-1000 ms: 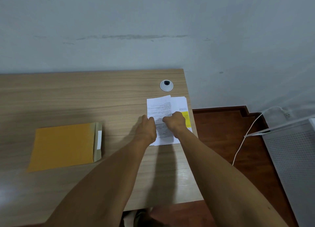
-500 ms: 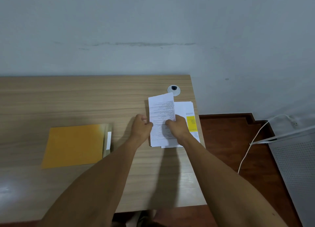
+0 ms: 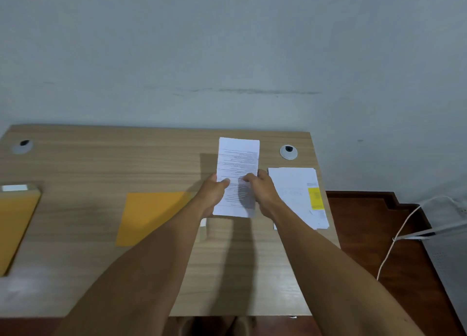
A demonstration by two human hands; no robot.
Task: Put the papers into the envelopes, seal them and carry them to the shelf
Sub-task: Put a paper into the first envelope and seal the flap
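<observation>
**Folded sheet held in both hands above tabletop**

The left hand and right hand both grip a narrow, folded white printed paper — thumbs on its face, fingers curled behind its side edges. The sheet is held upright over the light wood-grain tabletop, its upper half standing free above the hands.

Just right of the right hand, a flat stack of white papers with a yellow label lies near the tabletop's right edge. Left of the left forearm lies a flat orange-yellow paper envelope, its flap end partly hidden by that arm. A second envelope of the same colour lies at the far left, cut off by the picture's border.

Two round grey cable grommets sit near the back edge — one at each end. A white cable trails over the dark wooden floor at right.
</observation>
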